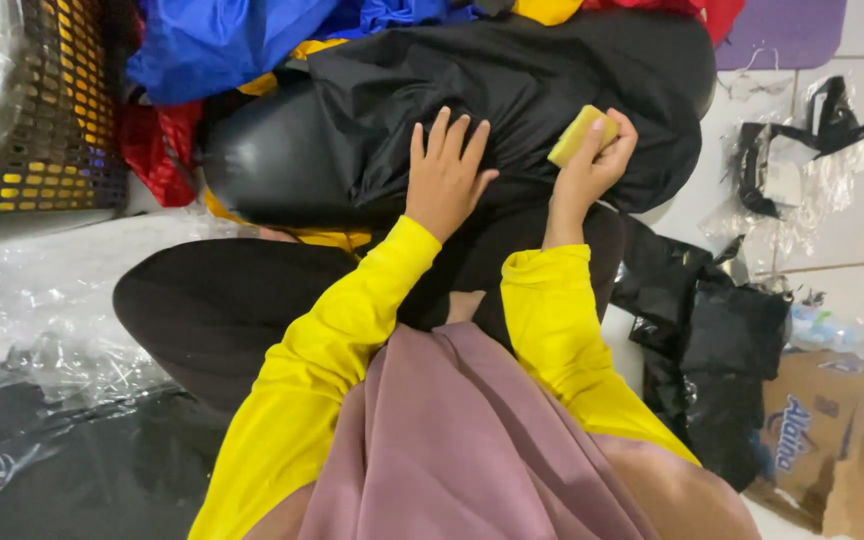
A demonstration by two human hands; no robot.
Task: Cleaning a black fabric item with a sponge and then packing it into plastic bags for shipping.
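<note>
My left hand (445,170) lies flat with fingers spread on a large piece of black fabric (512,90) draped over a rounded black object (262,160). To its right, my right hand (594,160) grips a small yellow block (578,135), like a piece of chalk or soap, and holds it against the same fabric. Both arms wear yellow sleeves. A mauve cloth (452,440) hangs down below my arms.
A dark and yellow plastic basket (52,100) stands at the upper left. Blue (222,40) and red (157,150) fabrics pile behind it. Clear plastic sheeting (42,300) lies left. Black plastic bags (712,340) and a cardboard box (832,440) sit right on white tiles.
</note>
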